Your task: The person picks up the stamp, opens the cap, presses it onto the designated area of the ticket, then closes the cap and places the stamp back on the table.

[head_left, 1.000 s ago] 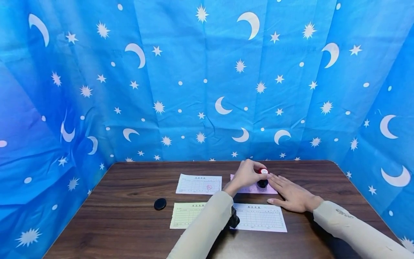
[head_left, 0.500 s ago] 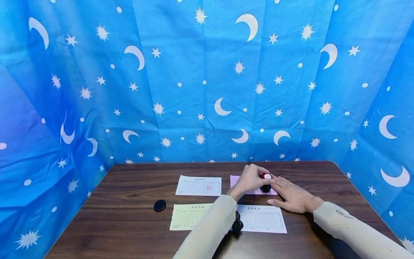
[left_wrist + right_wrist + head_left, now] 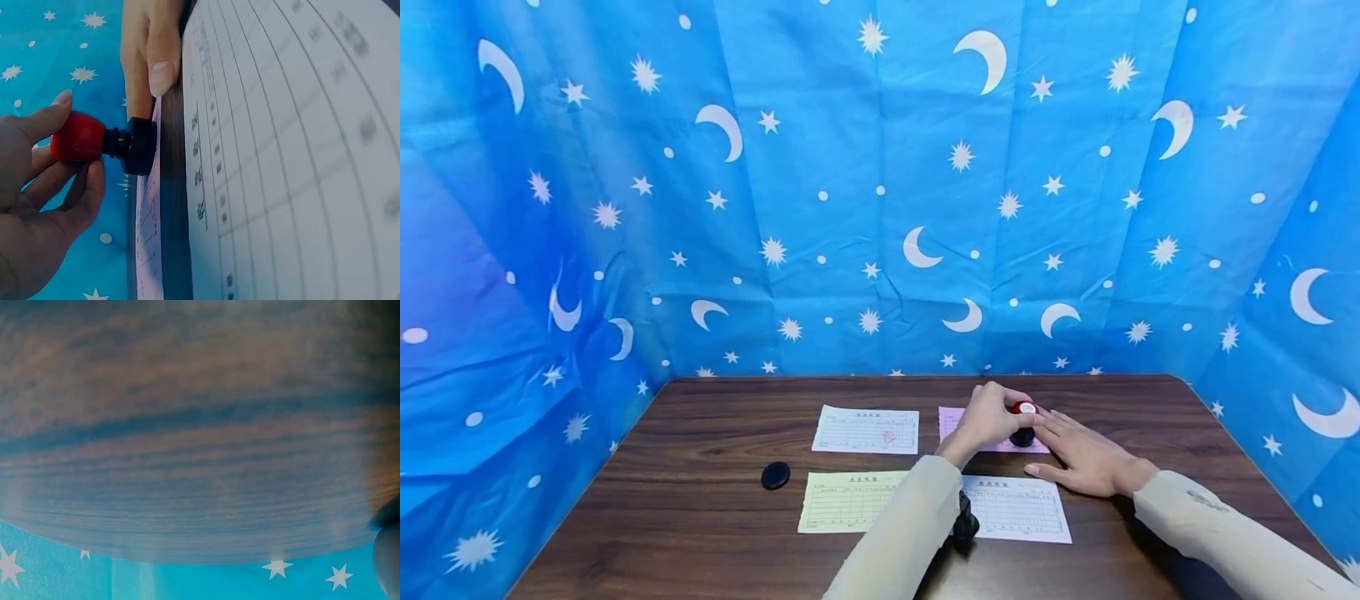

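My left hand [image 3: 988,419] grips a stamp by its round red knob [image 3: 78,136], thumb on one side and fingers on the other. The stamp's black base [image 3: 141,147] meets the right part of a pink form [image 3: 951,418] at the back of the table. Flat beside it lies my right hand [image 3: 1084,454], fingers straight, with fingertips over the form's right end and the thumb on the wood. The left wrist view also shows the right hand's fingers [image 3: 161,69] close to the stamp base.
A white form [image 3: 842,429] with a red stamp mark lies back left. In front are a yellow-green form [image 3: 835,504] and another white form [image 3: 1030,512], partly under the left sleeve. A round black lid [image 3: 776,475] sits left on the wooden table [image 3: 700,517]. A blue star-patterned curtain [image 3: 820,150] stands behind.
My left hand has moved the stamp slightly right and toward me, over the pink form. My right hand has stayed in place. The head view has shifted a little.
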`<state>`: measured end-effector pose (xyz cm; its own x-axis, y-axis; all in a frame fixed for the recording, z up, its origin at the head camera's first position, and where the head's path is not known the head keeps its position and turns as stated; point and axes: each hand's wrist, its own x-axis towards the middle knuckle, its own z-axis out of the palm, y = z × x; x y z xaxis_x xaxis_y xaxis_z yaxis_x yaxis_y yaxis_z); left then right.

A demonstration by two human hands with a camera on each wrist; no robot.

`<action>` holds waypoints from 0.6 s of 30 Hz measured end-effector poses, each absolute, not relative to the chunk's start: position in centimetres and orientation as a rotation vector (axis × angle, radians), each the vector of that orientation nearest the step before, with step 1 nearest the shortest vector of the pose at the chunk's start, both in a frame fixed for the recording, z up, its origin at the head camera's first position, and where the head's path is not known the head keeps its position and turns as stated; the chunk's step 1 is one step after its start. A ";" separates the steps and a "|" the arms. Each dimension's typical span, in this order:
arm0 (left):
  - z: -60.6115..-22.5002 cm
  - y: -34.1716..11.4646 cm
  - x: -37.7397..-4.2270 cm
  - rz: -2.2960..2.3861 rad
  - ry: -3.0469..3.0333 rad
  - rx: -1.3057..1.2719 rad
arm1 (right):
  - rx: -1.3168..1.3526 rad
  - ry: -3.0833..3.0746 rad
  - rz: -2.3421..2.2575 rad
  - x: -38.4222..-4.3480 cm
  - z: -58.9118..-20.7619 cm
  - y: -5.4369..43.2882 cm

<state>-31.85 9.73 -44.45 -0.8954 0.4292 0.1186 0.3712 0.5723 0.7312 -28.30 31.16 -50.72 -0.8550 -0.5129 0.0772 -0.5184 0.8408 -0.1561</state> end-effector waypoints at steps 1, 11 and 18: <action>-44.4 9.7 -31.8 1.243 2.725 0.698 | 0.840 -2.974 0.270 -28.2 -50.7 31.1; -44.5 9.8 -31.5 1.227 2.750 0.636 | 0.841 -2.961 0.239 -28.2 -50.6 31.0; -44.3 10.0 -31.4 1.192 2.743 0.611 | 0.841 -2.952 0.251 -28.0 -50.5 30.8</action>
